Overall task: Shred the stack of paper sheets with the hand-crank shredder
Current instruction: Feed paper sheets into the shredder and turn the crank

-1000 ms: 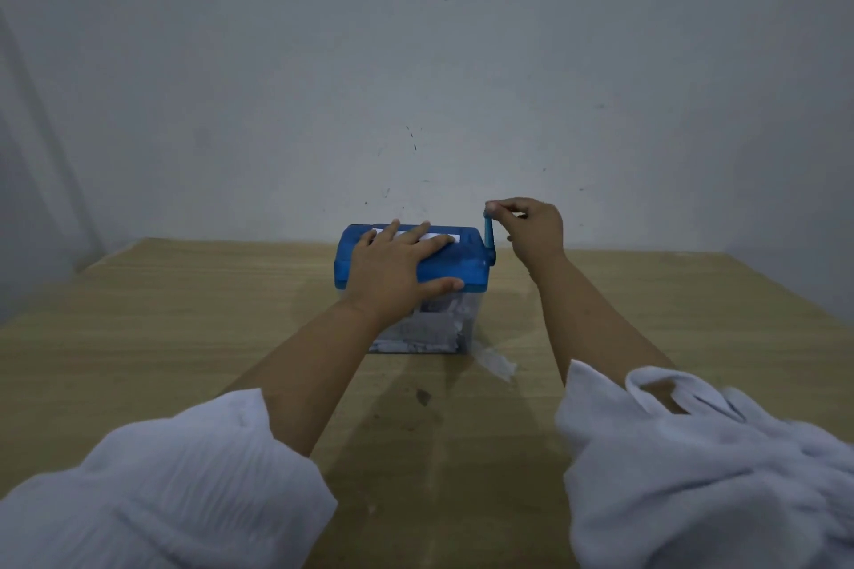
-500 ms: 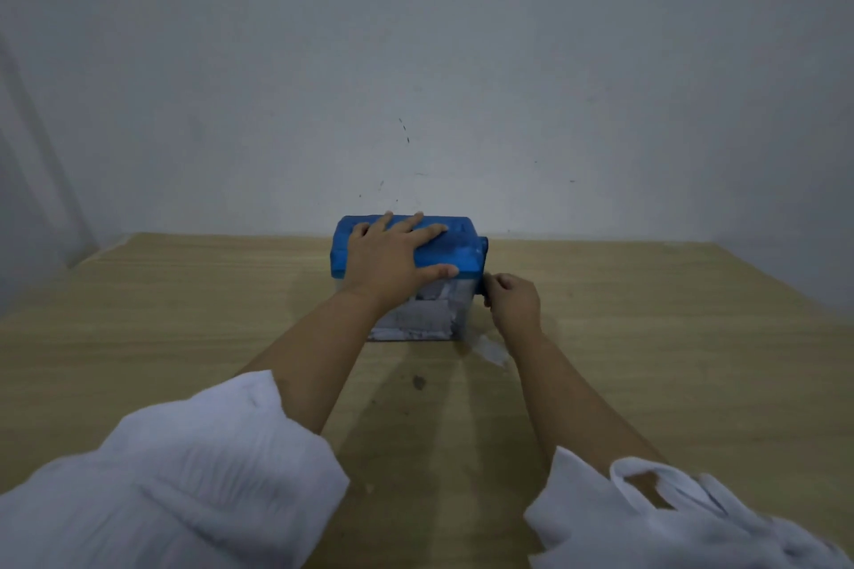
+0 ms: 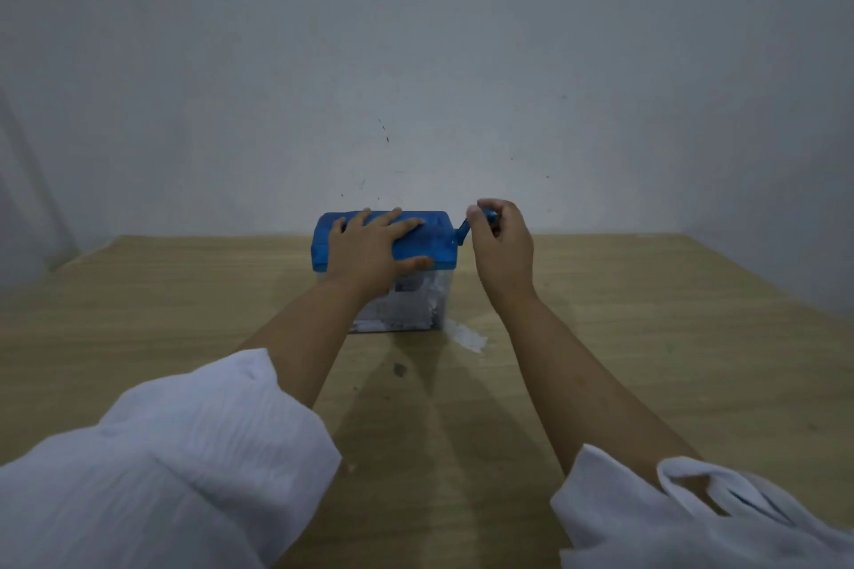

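Observation:
The hand-crank shredder (image 3: 432, 245) stands at the far middle of the wooden table (image 3: 185, 314), with a blue lid over a clear bin (image 3: 416, 310) full of white paper shreds. My left hand (image 3: 374, 252) lies flat on the blue lid, fingers spread, pressing it down. My right hand (image 3: 501, 245) grips the blue crank handle (image 3: 464, 232) on the shredder's right side, at the upper part of its turn. No paper sheet shows above the lid slot.
A white scrap of paper (image 3: 466, 336) lies on the table at the bin's front right corner. A small dark speck (image 3: 399, 369) marks the wood nearer to me. A grey wall (image 3: 416, 83) rises directly behind the shredder.
My right hand turned the crank from its top down to the bottom and back up near the top. My left hand stayed pressed on the lid. The white strip in the slot is gone.

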Action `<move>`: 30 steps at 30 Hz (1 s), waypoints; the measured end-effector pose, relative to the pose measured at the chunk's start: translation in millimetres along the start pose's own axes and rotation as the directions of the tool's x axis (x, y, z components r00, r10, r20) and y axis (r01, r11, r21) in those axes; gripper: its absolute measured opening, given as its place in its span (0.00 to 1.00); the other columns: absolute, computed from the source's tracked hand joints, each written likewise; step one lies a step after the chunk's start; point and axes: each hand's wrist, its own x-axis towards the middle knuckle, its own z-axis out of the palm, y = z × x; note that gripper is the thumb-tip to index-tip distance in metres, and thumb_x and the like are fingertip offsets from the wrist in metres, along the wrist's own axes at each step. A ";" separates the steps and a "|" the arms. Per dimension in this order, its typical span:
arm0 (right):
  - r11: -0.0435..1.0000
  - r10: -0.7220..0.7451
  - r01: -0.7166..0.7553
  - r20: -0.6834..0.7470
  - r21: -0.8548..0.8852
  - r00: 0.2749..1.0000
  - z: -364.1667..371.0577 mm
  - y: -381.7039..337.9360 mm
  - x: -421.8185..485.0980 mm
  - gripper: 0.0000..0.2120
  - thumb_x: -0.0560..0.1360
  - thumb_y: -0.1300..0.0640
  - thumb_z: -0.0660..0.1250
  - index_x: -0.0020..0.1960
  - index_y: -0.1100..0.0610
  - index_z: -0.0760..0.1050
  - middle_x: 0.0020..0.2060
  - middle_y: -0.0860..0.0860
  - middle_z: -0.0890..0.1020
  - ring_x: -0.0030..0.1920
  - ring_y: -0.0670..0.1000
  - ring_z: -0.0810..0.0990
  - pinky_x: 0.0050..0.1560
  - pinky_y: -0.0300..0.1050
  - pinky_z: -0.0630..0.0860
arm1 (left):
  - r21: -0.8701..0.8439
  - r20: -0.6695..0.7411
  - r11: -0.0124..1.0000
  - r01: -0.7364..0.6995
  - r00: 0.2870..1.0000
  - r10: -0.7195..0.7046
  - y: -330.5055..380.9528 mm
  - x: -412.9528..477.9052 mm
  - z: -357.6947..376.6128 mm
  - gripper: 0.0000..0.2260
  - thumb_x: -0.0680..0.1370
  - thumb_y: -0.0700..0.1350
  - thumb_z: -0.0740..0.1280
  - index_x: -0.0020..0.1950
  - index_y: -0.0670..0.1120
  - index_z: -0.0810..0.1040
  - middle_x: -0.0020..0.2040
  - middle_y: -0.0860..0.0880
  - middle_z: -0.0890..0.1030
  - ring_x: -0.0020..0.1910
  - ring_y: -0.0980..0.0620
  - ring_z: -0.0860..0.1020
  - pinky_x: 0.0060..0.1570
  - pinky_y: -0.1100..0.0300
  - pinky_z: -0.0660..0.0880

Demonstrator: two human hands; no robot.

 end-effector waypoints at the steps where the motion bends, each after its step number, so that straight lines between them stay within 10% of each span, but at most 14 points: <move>1: 1.000 -0.004 0.004 0.034 0.002 0.999 -1.3 2.0 2.7 0.08 0.78 0.58 0.63 0.55 0.60 0.74 0.41 0.46 0.76 0.39 0.40 0.74 0.39 0.26 0.70 | 0.005 -0.003 1.000 -0.002 1.000 0.002 -0.2 0.0 0.1 0.29 0.74 0.67 0.58 0.73 0.62 0.60 0.76 0.55 0.58 0.75 0.46 0.55 0.72 0.46 0.50; 12: 0.994 0.009 -0.007 0.021 -0.110 1.000 24.7 29.1 66.4 0.09 0.75 0.56 0.69 0.52 0.59 0.82 0.48 0.53 0.82 0.45 0.46 0.76 0.41 0.26 0.69 | 0.058 -0.034 0.998 -0.030 0.999 0.032 -2.9 -0.7 4.2 0.29 0.74 0.68 0.55 0.74 0.62 0.58 0.76 0.55 0.58 0.75 0.46 0.55 0.72 0.47 0.50; 16: 0.948 0.229 -0.202 0.085 -0.246 0.970 31.0 55.1 66.0 0.09 0.75 0.59 0.66 0.51 0.62 0.82 0.47 0.57 0.84 0.47 0.52 0.80 0.50 0.43 0.74 | 0.067 -0.047 0.997 -0.038 0.998 0.041 -3.9 0.0 5.2 0.29 0.74 0.68 0.54 0.74 0.63 0.58 0.76 0.55 0.58 0.75 0.46 0.55 0.71 0.48 0.50; 30: 0.879 0.403 -0.375 0.040 -0.294 0.914 9.8 70.2 -4.8 0.15 0.79 0.52 0.62 0.52 0.62 0.81 0.35 0.56 0.80 0.33 0.49 0.74 0.34 0.40 0.68 | 0.165 -0.066 0.984 -0.069 0.995 0.080 -3.1 -7.1 10.1 0.28 0.78 0.65 0.51 0.76 0.57 0.54 0.76 0.51 0.57 0.75 0.45 0.54 0.73 0.43 0.46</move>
